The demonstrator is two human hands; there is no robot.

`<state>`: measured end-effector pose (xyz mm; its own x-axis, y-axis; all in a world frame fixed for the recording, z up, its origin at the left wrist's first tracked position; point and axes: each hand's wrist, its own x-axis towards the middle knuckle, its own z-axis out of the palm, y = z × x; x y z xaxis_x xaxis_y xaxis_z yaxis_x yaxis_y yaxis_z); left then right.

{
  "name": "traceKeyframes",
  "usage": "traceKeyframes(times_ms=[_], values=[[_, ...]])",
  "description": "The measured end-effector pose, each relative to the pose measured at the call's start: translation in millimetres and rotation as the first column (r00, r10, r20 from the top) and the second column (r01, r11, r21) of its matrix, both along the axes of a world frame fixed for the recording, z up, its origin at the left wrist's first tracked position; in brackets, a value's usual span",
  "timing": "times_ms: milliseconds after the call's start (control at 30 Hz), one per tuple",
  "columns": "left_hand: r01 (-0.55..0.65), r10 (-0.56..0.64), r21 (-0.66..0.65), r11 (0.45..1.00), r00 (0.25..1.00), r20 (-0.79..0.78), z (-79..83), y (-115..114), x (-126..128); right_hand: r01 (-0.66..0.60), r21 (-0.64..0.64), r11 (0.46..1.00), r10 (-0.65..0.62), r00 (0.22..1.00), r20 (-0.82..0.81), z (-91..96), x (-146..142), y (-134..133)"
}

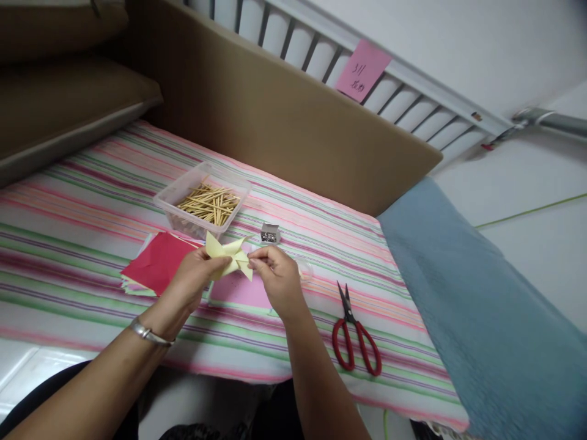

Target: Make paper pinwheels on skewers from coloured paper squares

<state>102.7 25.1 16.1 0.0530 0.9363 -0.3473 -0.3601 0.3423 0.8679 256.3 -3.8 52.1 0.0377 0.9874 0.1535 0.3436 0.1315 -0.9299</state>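
Note:
A pale yellow paper pinwheel (pixel 235 251) with folded, pointed blades is held up above the striped cloth. My left hand (pixel 198 272) grips its left side, thumb lying across the paper. On the opposite side, the thumb and forefinger of my right hand (pixel 275 269) are pinched together at the paper's edge. Whether something small also sits between those fingertips is hidden. Beneath the pinwheel lies a pink sheet (pixel 241 293). Left of it is a stack of coloured paper with a red sheet (pixel 158 264) on top. Just behind my right hand stands a small open box of shiny bits (pixel 269 234).
A clear plastic tub (pixel 172 217) full of thin wooden sticks (pixel 213 205) stands behind the paper. Red-handled scissors (pixel 351 333) lie to the right, blades slightly apart. A brown board (pixel 275 116) borders the back; a blue surface (pixel 477 293) lies at right.

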Motion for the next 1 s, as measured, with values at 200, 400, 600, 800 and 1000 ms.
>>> traceKeyframes(times_ms=[200, 400, 600, 800, 1000], values=[[0.007, -0.007, -0.003, 1.0, 1.0, 0.012, -0.1, 1, 1, -0.018, 0.144, 0.989, -0.003, 0.989, 0.15, 0.6, 1, 2], [0.017, -0.017, -0.035, 0.999, 1.0, -0.013, 2.0, 0, 5, -0.034, 0.031, 0.999, 0.031, 0.994, 0.107, -9.8, -8, 3], [0.063, -0.062, -0.015, 0.998, 0.997, 0.04, 8.6, -3, 7, -0.003, -0.031, 1.0, 0.005, 0.998, 0.062, -16.5, -8, 6], [0.097, -0.097, 0.007, 0.995, 0.995, 0.027, 8.5, -4, 5, 0.019, -0.055, 0.998, -0.017, 0.999, 0.037, -16.7, -6, 7], [0.072, -0.072, 0.007, 0.997, 0.997, -0.004, 8.1, -3, 2, 0.049, 0.009, 0.999, -0.049, 0.996, 0.079, -16.5, -8, 6]])
